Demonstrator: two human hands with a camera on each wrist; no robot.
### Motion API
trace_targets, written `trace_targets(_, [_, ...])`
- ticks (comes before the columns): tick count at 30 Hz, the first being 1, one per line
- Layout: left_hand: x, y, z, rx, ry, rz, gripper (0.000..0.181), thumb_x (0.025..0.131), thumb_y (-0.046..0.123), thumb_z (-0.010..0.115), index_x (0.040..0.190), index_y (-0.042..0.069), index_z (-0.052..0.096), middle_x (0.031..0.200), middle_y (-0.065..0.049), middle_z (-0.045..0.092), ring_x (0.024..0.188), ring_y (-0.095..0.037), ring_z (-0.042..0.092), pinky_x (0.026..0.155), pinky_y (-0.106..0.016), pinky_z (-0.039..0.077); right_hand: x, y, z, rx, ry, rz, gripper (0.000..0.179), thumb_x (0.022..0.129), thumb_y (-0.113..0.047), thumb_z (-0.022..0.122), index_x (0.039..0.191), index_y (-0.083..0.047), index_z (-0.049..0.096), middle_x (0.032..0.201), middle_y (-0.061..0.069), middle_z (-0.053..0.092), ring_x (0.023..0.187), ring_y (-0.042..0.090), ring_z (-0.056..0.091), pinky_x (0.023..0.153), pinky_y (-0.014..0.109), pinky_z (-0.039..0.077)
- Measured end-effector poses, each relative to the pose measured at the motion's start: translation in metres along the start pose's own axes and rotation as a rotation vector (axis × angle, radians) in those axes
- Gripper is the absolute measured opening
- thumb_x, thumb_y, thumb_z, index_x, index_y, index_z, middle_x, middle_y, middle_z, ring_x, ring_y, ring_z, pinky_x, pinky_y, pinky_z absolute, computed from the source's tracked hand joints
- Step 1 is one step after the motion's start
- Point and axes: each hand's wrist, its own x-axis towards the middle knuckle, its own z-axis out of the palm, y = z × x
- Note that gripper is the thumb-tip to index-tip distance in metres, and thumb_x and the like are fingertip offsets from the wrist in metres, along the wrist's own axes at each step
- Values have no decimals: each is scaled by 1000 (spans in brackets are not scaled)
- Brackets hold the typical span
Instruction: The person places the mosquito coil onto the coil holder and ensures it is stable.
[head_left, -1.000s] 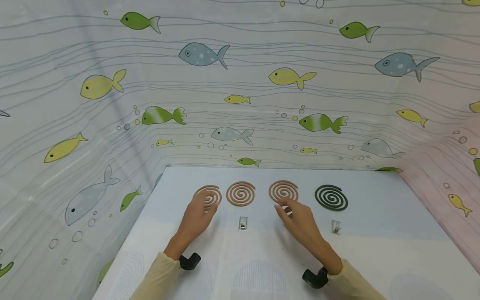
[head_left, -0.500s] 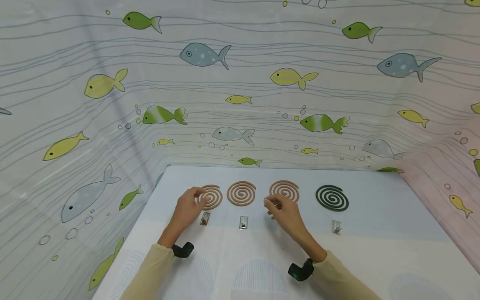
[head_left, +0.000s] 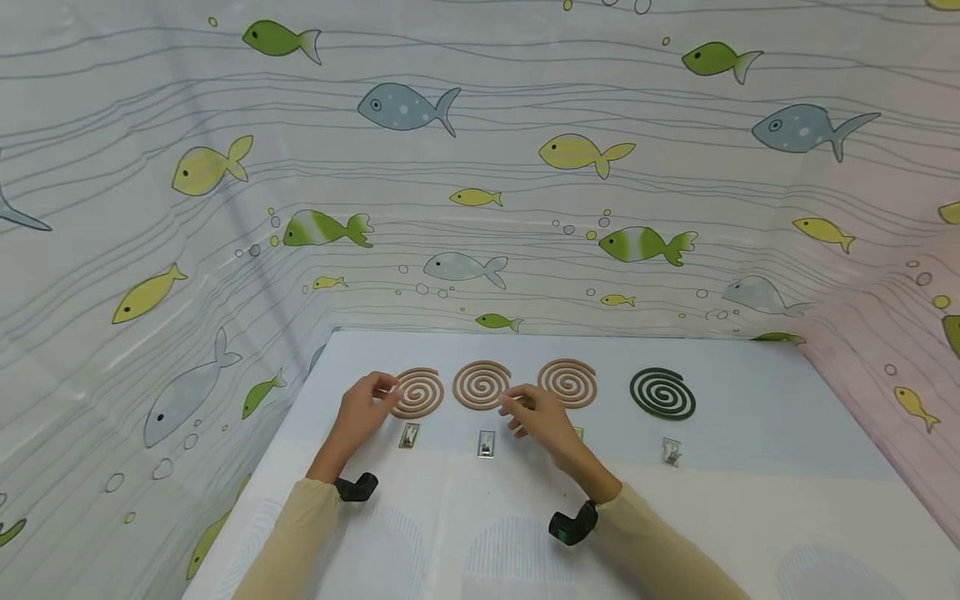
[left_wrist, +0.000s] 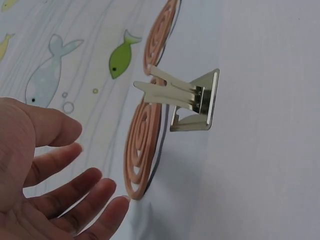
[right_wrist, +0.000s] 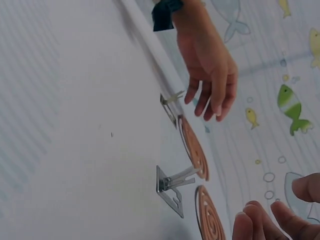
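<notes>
Three brown mosquito coils lie in a row on the white table, a left one [head_left: 418,393], a middle one [head_left: 480,383] and a right one [head_left: 568,382]. A dark green mosquito coil [head_left: 663,393] ends the row. My left hand [head_left: 362,417] hovers at the left coil's edge, fingers loosely bent and holding nothing. Fingertips of my right hand [head_left: 551,429] overlap the middle coil's edge in the head view; that hand holds nothing either. In front of the coils are small metal coil stands, one near my left hand [left_wrist: 192,102] and one by the middle coil [right_wrist: 172,185].
A third stand [head_left: 578,433] is partly hidden behind my right hand. Another stand [head_left: 671,452] sits before the green coil. A fish-printed curtain [head_left: 405,192] rises along the table's back and sides. Both wrists carry black camera mounts [head_left: 573,523].
My right hand has moved left, from the right brown coil towards the middle one. My left hand has drawn left, uncovering the left coil and its stand. The coils have not moved.
</notes>
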Motion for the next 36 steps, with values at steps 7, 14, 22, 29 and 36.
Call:
trace_targets(7, [5, -15, -4, 22, -13, -66, 28, 101, 21, 68, 122, 3, 65, 120, -18, 64, 106, -33, 63, 86, -48, 53, 11, -6, 16, 45, -55, -1, 38, 102, -34, 67, 123, -2, 67, 107, 19, 73, 92, 44, 68, 71, 35, 59])
trace_targets(14, [11, -25, -7, 23, -24, -110, 31, 101, 23, 68, 123, 3, 63, 122, -19, 63, 108, -35, 62, 85, -46, 53, 22, -10, 32, 38, -70, 22, 37, 102, -34, 67, 125, -5, 67, 111, 19, 72, 90, 38, 70, 72, 36, 60])
trace_targets(22, [15, -31, -9, 15, -35, -145, 33, 100, 25, 69, 125, 4, 62, 125, -20, 63, 109, -35, 62, 85, -45, 53, 30, -15, 50, 33, -79, 32, 34, 102, -30, 67, 124, -4, 68, 111, 19, 70, 92, 39, 69, 72, 37, 60])
trace_targets(29, [19, -34, -8, 7, -50, -184, 33, 99, 25, 70, 124, 5, 62, 122, -18, 65, 106, -33, 62, 80, -39, 55, 40, -15, 62, -3, -84, 43, 33, 102, -34, 67, 119, -6, 69, 112, 20, 72, 88, 34, 70, 70, 34, 59])
trace_targets(36, [24, -38, -9, -2, -68, -174, 35, 98, 25, 72, 125, 4, 63, 117, -17, 67, 104, -32, 64, 76, -36, 56, 50, -17, 72, -30, -101, 39, 33, 102, -33, 66, 121, -6, 69, 111, 19, 72, 83, 29, 70, 69, 36, 60])
